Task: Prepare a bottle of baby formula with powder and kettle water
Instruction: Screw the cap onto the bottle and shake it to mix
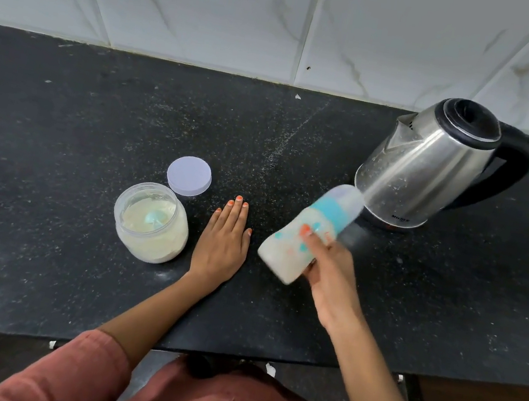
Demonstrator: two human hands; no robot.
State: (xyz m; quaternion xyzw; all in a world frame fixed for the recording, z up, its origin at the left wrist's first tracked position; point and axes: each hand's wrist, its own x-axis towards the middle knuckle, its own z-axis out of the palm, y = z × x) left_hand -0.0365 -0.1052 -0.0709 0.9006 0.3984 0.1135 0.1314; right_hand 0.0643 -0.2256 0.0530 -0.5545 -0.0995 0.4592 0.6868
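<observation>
Right hand grips tilted bottle, cap toward kettle; left hand flat, fingers spread

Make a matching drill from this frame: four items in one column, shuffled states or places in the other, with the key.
Column 1
1. steel electric kettle with black handle
2. clear plastic jar of pale formula powder
3. round white jar lid
4. baby bottle with teal collar and clear cap

Column 2
A. lying flat on the counter behind the jar
B. tilted, gripped in the right hand
C. open, teal scoop inside
D. standing at the back right, lid closed

Pairs: 1-D, 2-C, 3-A, 4-B
</observation>
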